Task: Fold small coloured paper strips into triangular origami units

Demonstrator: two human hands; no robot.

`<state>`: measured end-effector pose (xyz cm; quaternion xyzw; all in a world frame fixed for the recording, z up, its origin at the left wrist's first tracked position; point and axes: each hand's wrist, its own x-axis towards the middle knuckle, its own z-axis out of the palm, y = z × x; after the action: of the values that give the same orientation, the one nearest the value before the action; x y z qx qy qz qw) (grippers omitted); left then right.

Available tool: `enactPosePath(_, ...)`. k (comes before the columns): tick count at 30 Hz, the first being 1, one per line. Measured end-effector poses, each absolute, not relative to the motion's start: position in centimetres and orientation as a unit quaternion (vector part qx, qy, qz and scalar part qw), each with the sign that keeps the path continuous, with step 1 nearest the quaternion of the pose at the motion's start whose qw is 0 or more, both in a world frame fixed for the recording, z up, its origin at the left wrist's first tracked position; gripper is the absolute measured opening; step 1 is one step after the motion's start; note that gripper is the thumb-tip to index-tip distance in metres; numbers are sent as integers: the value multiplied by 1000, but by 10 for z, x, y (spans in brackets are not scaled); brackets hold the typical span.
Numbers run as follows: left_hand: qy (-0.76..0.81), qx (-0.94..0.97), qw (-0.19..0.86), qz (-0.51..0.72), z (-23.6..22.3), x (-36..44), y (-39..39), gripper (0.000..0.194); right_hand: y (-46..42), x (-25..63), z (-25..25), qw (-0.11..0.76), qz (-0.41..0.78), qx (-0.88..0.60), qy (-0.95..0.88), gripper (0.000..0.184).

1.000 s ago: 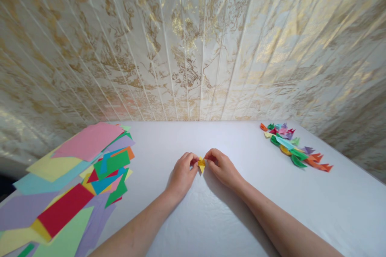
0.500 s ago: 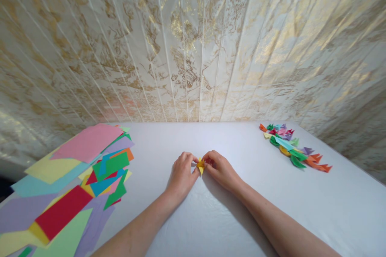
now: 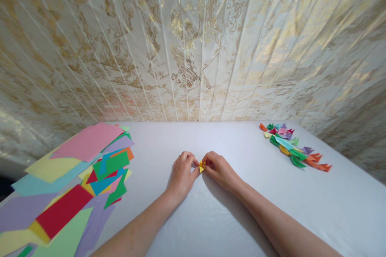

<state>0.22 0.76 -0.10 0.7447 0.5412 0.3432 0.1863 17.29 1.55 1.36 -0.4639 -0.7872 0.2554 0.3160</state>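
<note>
A small folded piece of yellow paper [image 3: 202,168] is pinched between my two hands, low over the middle of the white table [image 3: 187,136]. My left hand [image 3: 183,170] grips its left side with thumb and fingertips. From the right, my right hand [image 3: 219,168] holds the other side the same way. Fingers cover part of the paper, so its full shape is hidden.
Loose coloured sheets and cut pieces, among them a pink sheet [image 3: 90,140] and a red rectangle [image 3: 64,211], overlap at the left. Several small folded paper figures [image 3: 285,143] lie at the back right. A gold-patterned curtain [image 3: 187,48] hangs behind the table.
The yellow paper shows a more compact outline between the fingertips, its upper and lower points less spread. Both hands stay in nearly the same place.
</note>
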Motion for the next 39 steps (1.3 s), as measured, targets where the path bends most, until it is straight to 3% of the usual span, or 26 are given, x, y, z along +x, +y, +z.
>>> enactPosePath(11,522,713,228,408,-7,-1,13,8,14,171,17,354,285,-473,-755,22)
enactPosePath(17,511,705,243,428,-7,0,14,10,11,170,22,387,325,-461,-729,8)
enactPosePath(39,497,724,246,410,-7,0,13,12,11,167,15,347,273,-487,-753,12)
